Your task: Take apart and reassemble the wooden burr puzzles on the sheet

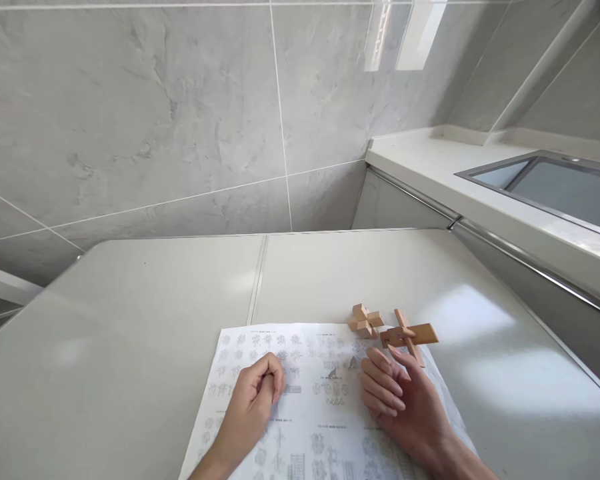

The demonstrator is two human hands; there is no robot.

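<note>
The left hand (256, 393) has its fingers closed in a fist over the paper (300, 417); the right hand (411, 403) has its fingers loosely curled shut. Just beyond the right hand lies the dark cross (406, 335); I cannot tell if they touch. The pale cross (365, 322) sits just left, at the paper's far edge. Around spreads the table (145, 320); behind rises the wall (195, 100).

Printed sheet (303, 408): captions too small to read; wooden cross (407, 333): mark unclear
</note>
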